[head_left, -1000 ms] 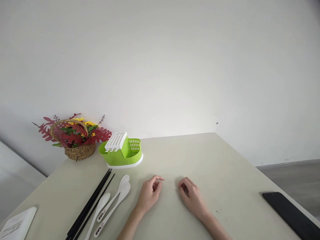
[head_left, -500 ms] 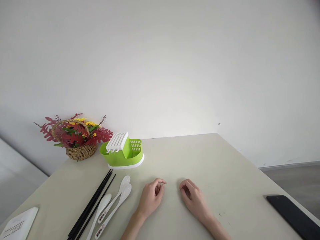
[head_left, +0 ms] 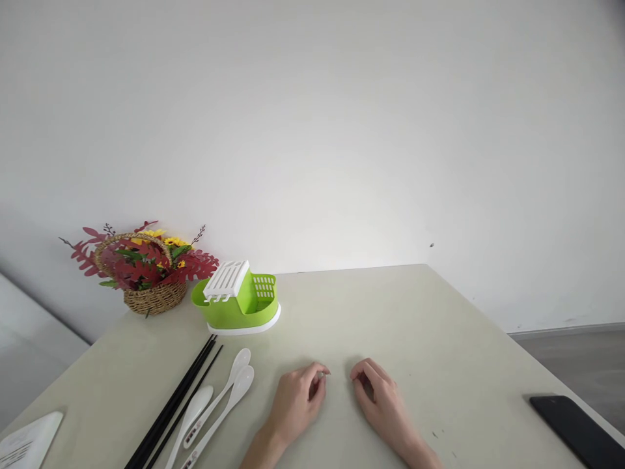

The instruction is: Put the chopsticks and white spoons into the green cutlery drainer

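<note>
My left hand (head_left: pixel 299 398) rests on the pale table (head_left: pixel 351 312) with its fingers curled in toward the thumb, and nothing shows in it. Across a small gap, my right hand (head_left: pixel 378 398) lies curled the same way, also without anything visible in its grasp. Left of my left hand are three white spoons (head_left: pixel 241 384), bowls pointing away from me. Several long black chopsticks (head_left: pixel 178 397) lie beside them. Behind these stands a green cutlery caddy (head_left: pixel 234 316) with a white slotted top and white base. Neither hand touches any of these things.
A wicker basket (head_left: pixel 155 298) of red leaves and yellow flowers stands at the back left by the wall (head_left: pixel 312 130). A black phone-like slab (head_left: pixel 579 426) lies near the right edge. A white object with dark lines (head_left: pixel 32 440) sits at the near left corner.
Both hands sit slightly lower in view, the left also a little further right and closer to the right hand. The camera view has shifted slightly. The objects on the table keep their places.
</note>
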A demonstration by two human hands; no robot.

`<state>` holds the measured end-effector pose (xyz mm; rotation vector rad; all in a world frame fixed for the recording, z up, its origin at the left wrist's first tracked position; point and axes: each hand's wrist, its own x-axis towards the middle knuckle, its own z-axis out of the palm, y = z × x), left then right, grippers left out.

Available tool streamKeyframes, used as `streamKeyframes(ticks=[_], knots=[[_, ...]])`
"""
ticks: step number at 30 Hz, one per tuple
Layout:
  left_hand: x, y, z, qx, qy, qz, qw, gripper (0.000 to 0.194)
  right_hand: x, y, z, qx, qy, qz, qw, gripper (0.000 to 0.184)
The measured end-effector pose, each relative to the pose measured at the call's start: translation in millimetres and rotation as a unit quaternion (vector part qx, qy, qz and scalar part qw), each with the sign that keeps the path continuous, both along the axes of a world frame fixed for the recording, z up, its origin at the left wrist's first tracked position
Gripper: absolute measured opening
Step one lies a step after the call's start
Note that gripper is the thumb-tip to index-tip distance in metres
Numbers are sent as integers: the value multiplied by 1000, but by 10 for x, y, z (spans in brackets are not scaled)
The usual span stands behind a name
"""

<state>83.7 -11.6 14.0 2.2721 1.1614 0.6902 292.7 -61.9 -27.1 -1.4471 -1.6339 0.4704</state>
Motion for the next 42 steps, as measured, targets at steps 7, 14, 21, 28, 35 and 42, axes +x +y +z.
streamKeyframes(ticks=[7,14,21,28,35,42], knots=[[8,-30,-15,28,40,-6,999,23,-5,-2,-28,-10,0,-6,1000,16],[5,-30,-25,36,27,-11,999,24,-9,-3,21,-2,14,-8,1000,17],[-6,-38,-7,27,41,0,999,24,15,-6,-54,-29,17,3,999,16],[-14,-134,79,28,40,-7,999,22,3,-12,-39,-36,12,1,999,15],[-670,-296,353,168,-32,128,977,17,8,-26,-80,-37,-1,-1,999,15],[-2033,-2,650,131,108,366,915,44,19,-63,-73,-49,-10,5,999,16]])
